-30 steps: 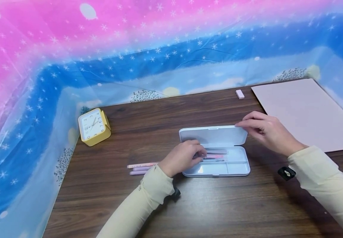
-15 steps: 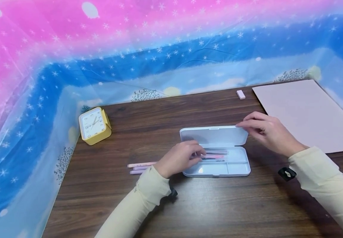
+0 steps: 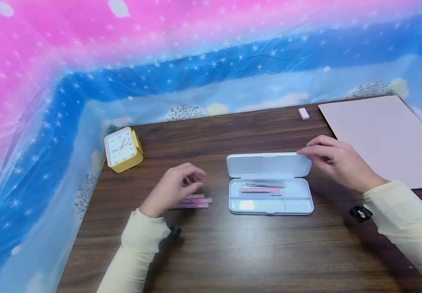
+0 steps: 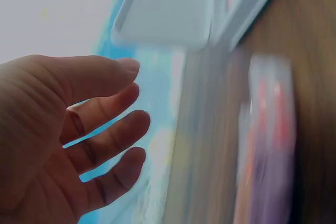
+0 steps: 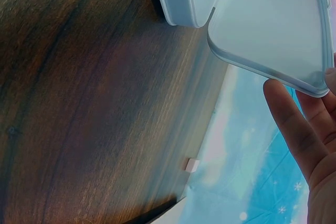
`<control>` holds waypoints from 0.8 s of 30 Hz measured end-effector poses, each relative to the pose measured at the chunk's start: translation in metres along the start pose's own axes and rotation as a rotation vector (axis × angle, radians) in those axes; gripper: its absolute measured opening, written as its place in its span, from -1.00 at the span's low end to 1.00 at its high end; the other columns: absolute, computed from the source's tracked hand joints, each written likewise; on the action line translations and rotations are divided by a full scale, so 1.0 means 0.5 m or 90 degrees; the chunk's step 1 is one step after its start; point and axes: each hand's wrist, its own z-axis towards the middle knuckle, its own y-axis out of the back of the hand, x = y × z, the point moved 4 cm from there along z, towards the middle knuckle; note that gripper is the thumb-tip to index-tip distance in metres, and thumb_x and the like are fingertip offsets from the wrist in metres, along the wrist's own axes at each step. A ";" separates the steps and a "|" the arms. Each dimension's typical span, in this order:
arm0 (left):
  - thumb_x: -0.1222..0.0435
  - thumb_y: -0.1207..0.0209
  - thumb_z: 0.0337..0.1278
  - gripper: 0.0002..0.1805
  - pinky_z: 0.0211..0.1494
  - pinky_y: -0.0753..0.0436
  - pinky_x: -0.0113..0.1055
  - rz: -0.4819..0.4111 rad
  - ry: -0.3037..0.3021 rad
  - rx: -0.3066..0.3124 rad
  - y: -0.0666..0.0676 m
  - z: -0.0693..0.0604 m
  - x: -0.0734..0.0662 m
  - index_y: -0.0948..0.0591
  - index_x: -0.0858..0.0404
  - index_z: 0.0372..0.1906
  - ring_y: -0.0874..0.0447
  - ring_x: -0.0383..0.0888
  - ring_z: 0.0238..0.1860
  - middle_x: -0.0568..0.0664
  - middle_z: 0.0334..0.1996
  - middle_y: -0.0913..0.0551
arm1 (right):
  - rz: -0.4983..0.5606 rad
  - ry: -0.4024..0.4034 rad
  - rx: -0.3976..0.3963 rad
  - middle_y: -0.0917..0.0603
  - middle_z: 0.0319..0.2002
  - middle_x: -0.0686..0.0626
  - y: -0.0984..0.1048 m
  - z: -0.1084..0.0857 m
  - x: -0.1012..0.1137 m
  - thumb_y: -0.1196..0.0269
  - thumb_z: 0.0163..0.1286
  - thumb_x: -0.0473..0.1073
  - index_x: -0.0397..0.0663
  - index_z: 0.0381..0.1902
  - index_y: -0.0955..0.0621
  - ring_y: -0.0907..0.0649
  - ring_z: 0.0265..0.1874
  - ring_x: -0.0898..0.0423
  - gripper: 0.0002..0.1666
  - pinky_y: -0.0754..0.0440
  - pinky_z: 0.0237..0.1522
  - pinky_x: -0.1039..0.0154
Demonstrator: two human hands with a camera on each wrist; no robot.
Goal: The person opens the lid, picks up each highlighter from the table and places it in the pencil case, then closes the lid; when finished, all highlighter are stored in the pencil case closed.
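A white pencil case (image 3: 293, 206) stands with its lid (image 3: 269, 166) raised. Several pens (image 3: 262, 190) lie in its rear compartment. My right hand (image 3: 342, 162) pinches the lid's upper right corner; the right wrist view shows the thumb and fingers at the lid (image 5: 273, 30) corner. Left of the case, my left hand (image 3: 176, 187) hovers over loose pink and purple pens (image 3: 196, 202) on the table. In the left wrist view that hand (image 4: 79, 129) has relaxed, parted fingers holding nothing, and the blurred pens (image 4: 270, 145) lie beside it.
A yellow clock (image 3: 124, 149) is at the back left of the dark wooden table (image 3: 255, 256). A small white eraser (image 3: 303, 113) lies near the back edge, left of a large pale board (image 3: 383, 138). Patterned cloth (image 3: 181, 73) hangs behind the table.
My left hand has left the pens in the case and moved left, over the loose pens. My right hand still holds the lid. The head view has shifted slightly.
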 end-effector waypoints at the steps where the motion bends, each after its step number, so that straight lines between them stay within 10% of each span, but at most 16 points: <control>1: 0.38 -0.34 0.15 -0.77 -0.14 -0.69 -0.22 0.005 0.014 -0.002 0.010 -0.007 0.014 -0.68 0.23 -0.07 -0.63 -0.20 -0.24 0.01 -0.20 -0.71 | -0.002 -0.003 0.003 -0.66 -0.17 0.10 0.001 0.000 0.000 -0.40 0.01 -0.58 0.09 -0.08 -0.74 -0.54 -0.29 0.34 -0.42 -0.44 -0.32 0.49; 12: 0.38 -0.33 0.15 -0.74 -0.01 -0.67 -0.09 0.017 0.122 0.037 0.044 -0.087 0.128 -0.68 0.21 -0.04 -0.63 -0.10 -0.15 0.00 -0.11 -0.70 | -0.010 -0.005 0.001 -0.67 -0.18 0.08 0.009 -0.001 0.002 -0.41 -0.01 -0.59 0.08 -0.09 -0.75 -0.53 -0.29 0.33 -0.43 -0.43 -0.33 0.49; 24: 0.38 -0.32 0.16 -0.76 -0.11 -0.63 -0.21 0.033 0.125 0.061 0.032 -0.105 0.144 -0.71 0.16 -0.05 -0.57 -0.17 -0.22 -0.04 -0.15 -0.70 | -0.005 -0.001 -0.002 -0.67 -0.17 0.08 0.003 0.000 0.003 -0.42 -0.03 -0.59 0.08 -0.09 -0.75 -0.52 -0.30 0.33 -0.41 -0.43 -0.34 0.48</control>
